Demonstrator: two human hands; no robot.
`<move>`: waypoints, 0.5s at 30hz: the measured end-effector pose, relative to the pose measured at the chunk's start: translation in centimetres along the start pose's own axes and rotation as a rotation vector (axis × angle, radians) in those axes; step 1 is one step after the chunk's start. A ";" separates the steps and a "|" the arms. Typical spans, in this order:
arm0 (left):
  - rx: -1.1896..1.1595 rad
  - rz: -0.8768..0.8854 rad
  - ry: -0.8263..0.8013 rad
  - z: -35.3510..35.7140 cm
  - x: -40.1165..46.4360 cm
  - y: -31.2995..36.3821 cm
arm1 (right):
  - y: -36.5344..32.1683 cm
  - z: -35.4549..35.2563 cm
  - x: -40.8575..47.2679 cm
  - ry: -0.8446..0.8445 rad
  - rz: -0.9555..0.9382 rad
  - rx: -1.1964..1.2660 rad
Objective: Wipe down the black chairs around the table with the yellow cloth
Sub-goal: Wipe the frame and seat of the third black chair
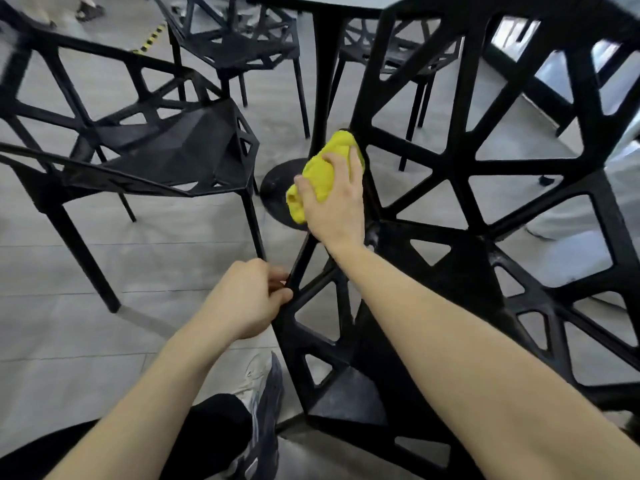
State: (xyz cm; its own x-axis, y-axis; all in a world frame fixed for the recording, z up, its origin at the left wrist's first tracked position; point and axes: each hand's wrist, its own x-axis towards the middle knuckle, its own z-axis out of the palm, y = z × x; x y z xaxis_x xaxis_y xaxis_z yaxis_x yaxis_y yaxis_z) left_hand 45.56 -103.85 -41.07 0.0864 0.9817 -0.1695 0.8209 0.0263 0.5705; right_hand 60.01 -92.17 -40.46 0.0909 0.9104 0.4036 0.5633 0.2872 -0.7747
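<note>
While the left hand (247,296) curls its fingers and thumb round a thin black strut at the near-left edge of the nearest chair (460,216), steadying it, the right hand (334,199) grasps the bunched yellow cloth (320,176) and presses it against the chair's outer upright bar. That bar is what the wiping turns on: its long axis runs from the left hand's grip, low and close to the person, up and away toward the top edge of the chair frame near the table (346,1). The cloth sits part-way along it, beyond the left hand and well below the frame's top corner, so the unwiped run seems to lie mostly ahead of the right hand, farther up the same bar. The right hand is the nearer one to that stretch, and a stroke along the bar rather than across it looks like the natural move.

The chair appears tilted toward the person, though the wide lens makes this hard to judge. Its web of struts spreads to the right of the cloth, each one a further surface to cover. A second chair (166,143) stands apart on the left, and two more sit beyond the table's pedestal (323,81).
</note>
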 end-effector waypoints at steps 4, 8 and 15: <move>-0.013 0.000 0.062 0.6 -0.3 -0.2 | -0.3 0.4 2.2 0.132 0.098 0.080; 0.026 0.011 0.028 0.5 0.1 -0.5 | -0.6 0.5 -7.9 0.027 -0.019 0.118; 0.032 0.008 0.049 0.6 0.2 0.1 | 0.6 -1.4 6.0 0.072 0.106 0.069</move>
State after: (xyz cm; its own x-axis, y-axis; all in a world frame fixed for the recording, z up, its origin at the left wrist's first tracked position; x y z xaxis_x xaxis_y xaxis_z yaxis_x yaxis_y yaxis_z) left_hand 46.00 -103.80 -41.57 0.0658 0.9899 -0.1255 0.8380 0.0134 0.5455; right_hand 62.02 -86.95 -37.82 0.2073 0.9136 0.3498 0.4902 0.2124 -0.8453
